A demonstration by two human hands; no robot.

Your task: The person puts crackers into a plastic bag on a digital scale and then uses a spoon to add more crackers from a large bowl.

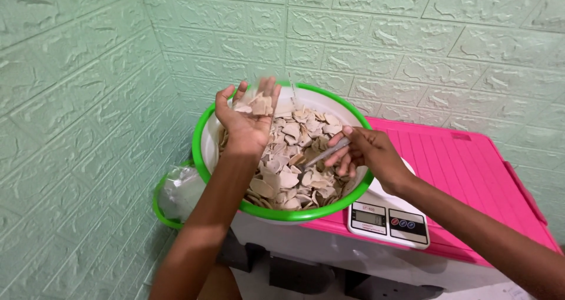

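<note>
Basin: the green-rimmed white basin, centre frame, sits on a digital kitchen scale atop a pink plastic crate, probably so its load of beige dried chips gets weighed.
Left hand: the left hand is raised palm-up, loosely cupping a few chips above the heap.
Right hand: the right hand pinches a thin metal utensil.
Utensil axis: its long axis slants down-left, tip in the chips.
Lower left: a second green-rimmed bowl.

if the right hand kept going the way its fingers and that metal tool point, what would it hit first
Most likely the pile of pale chips in the green-rimmed bowl. The right hand points its metal tool left and slightly down into them; the tip already looks to be at the heap, though depth is unclear.
</note>
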